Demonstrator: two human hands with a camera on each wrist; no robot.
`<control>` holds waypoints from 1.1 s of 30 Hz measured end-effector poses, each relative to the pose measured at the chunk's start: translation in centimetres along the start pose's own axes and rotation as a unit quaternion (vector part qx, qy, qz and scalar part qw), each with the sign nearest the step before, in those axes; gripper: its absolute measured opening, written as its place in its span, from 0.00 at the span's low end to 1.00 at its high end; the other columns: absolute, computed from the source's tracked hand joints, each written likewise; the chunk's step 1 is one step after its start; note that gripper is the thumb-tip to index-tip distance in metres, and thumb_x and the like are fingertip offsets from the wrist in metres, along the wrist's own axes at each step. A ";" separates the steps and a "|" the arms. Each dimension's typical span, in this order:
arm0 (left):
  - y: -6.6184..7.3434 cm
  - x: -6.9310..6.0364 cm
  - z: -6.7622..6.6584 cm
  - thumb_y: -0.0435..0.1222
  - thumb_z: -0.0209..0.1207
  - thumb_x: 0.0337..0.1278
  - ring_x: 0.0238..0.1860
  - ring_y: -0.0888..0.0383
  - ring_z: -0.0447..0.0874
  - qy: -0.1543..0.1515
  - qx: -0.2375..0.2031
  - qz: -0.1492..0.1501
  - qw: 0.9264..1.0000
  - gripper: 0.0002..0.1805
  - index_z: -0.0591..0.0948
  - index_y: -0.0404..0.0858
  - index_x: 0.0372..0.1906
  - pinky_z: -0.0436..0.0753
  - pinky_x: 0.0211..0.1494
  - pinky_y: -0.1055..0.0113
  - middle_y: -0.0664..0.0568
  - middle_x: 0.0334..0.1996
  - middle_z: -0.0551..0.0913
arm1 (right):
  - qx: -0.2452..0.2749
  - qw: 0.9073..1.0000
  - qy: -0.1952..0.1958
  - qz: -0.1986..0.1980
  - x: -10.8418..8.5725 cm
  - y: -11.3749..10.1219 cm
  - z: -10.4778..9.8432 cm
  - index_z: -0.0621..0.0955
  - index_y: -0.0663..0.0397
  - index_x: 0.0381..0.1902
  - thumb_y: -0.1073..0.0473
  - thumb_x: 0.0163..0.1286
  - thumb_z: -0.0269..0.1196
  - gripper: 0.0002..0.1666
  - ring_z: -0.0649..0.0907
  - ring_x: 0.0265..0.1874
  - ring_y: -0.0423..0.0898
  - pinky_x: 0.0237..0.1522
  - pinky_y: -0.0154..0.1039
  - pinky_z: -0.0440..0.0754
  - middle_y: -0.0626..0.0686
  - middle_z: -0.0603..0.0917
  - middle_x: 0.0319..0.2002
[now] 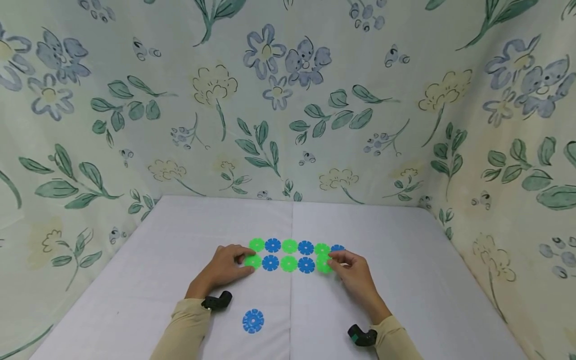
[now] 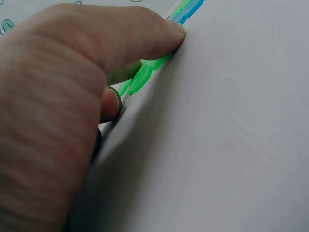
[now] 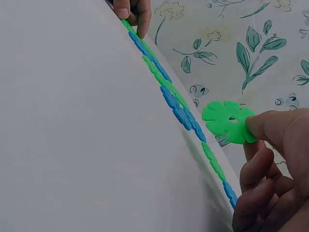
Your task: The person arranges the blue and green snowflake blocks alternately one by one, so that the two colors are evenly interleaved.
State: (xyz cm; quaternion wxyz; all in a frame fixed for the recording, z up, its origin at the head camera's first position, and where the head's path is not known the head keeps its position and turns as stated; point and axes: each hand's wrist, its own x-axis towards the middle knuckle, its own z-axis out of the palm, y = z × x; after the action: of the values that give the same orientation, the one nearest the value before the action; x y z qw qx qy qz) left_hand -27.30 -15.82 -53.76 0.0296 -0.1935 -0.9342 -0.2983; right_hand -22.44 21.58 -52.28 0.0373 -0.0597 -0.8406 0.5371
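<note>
Two rows of flower-shaped plastic discs, alternating green and blue, lie on the white cloth in the head view. My left hand [image 1: 225,265] is at the left end of the near row, thumb and fingers around the edges of a green disc [image 1: 253,261]. That disc shows only partly in the left wrist view, behind the thumb. At the right end my right hand [image 1: 355,272] pinches another green disc [image 3: 224,121] between thumb and finger, raised off the cloth in the right wrist view. A blue disc [image 1: 337,248] ends the far row, partly covered by my right fingers.
A lone blue disc [image 1: 253,321] lies nearer to me, right of my left forearm. The white cloth [image 1: 432,280] covers the table. Behind it and along both sides hangs a floral curtain [image 1: 279,115].
</note>
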 end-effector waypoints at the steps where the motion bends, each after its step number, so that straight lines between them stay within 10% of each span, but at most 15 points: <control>1: 0.0 0.0 0.0 0.54 0.73 0.48 0.32 0.65 0.69 0.000 0.000 0.000 1.000 0.21 0.86 0.59 0.50 0.59 0.45 0.60 0.64 0.25 0.72 | -0.006 1.000 0.001 0.002 0.0 0.1 0.1 0.87 0.43 0.45 0.53 0.66 0.69 0.10 0.82 0.37 0.47 0.33 0.35 0.80 0.50 0.83 0.42; 33: -0.2 0.1 0.1 0.53 0.73 0.48 0.32 0.64 0.70 0.005 0.000 0.011 1.000 0.22 0.86 0.58 0.51 0.59 0.45 0.61 0.65 0.25 0.73 | -0.119 0.990 0.053 -0.055 0.5 1.1 0.8 0.88 0.48 0.42 0.55 0.62 0.71 0.10 0.79 0.32 0.44 0.32 0.35 0.76 0.48 0.87 0.33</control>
State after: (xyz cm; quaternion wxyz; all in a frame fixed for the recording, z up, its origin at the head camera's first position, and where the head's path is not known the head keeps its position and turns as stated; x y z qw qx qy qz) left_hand -27.43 -15.89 -53.98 0.0375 -0.2019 -0.9320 -0.2986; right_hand -23.02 21.34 -53.62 0.1039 -0.0460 -0.8974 0.4263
